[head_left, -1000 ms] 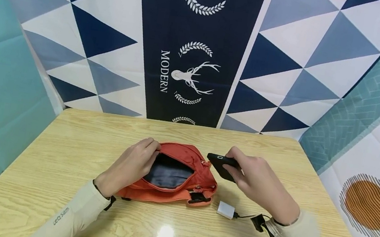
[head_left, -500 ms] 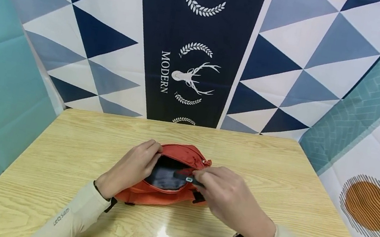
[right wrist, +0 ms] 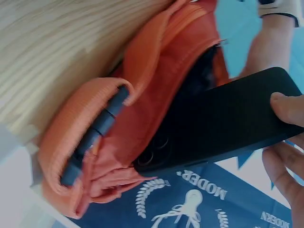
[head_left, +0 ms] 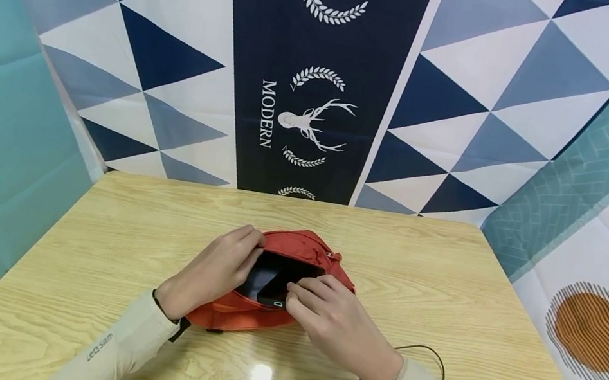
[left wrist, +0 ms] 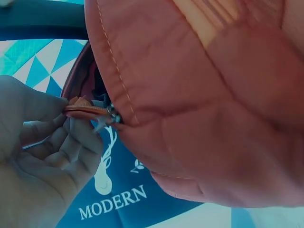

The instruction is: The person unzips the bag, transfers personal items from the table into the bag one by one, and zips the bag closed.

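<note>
A red bag (head_left: 299, 244) lies on the worktop (head_left: 116, 241), set a little in from the far edge and well apart from both the left and right edges. Its mouth gapes upward between the two hands, showing a dark grey lining (head_left: 259, 276).

The phone (right wrist: 213, 118), black, is tilted in that mouth, the end with the camera rings toward the bag's right end; how much of it is inside I cannot tell. The right hand (head_left: 330, 319) grasps the phone's other end, thumb on one face and fingers against the opposite side. The left hand (head_left: 214, 265) pinches the zip edge (left wrist: 88, 110) at the mouth's left end between thumb and fingers, a metal zip pull (left wrist: 113, 115) just beside them.

An orange strap (right wrist: 59, 137) with a dark buckle (right wrist: 92, 135) loops beside the bag's right end.

Toward the right edge, a thin black cord (head_left: 436, 353) curves over the worktop from behind the right forearm. Bare wood stretches from the bag to the left edge, and a narrower strip runs behind it to the far edge, where a patterned cloth (head_left: 436, 124) rises. The near edge is out of view.
</note>
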Demonstrator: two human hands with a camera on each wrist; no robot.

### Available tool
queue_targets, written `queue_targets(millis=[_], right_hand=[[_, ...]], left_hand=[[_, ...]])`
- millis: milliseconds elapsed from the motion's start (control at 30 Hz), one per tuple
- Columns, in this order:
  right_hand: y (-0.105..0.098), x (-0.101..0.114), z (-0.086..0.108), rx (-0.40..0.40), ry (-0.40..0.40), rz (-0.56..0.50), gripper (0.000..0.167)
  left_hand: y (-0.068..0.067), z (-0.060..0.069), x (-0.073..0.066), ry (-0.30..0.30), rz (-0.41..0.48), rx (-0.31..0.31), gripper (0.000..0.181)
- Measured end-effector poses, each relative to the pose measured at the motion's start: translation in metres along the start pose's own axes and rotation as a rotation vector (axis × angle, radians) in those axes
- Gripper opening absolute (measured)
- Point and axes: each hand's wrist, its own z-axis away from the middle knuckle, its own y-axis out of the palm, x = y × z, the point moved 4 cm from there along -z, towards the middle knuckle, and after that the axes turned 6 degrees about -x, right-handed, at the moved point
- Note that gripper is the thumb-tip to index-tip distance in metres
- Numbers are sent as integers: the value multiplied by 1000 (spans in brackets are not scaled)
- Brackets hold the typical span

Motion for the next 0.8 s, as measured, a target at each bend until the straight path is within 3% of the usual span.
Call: queue_targets(millis=[133, 333, 500, 633, 800], right_hand=[[11, -1, 7, 49, 18, 30, 32], [22, 4, 8, 42, 44, -18, 15], [28, 8, 10, 51, 138, -16, 15], [32, 10, 13, 60, 215, -43, 25], [38, 13, 17, 72, 241, -66, 26]], left_hand=[[3, 0, -4, 4, 5, 24, 5], [3, 0, -6, 10, -3, 23, 6], [4, 0, -8, 10, 10, 24, 6], [5, 1, -11, 16, 15, 33, 6], [7, 2, -13, 21, 10, 35, 7]])
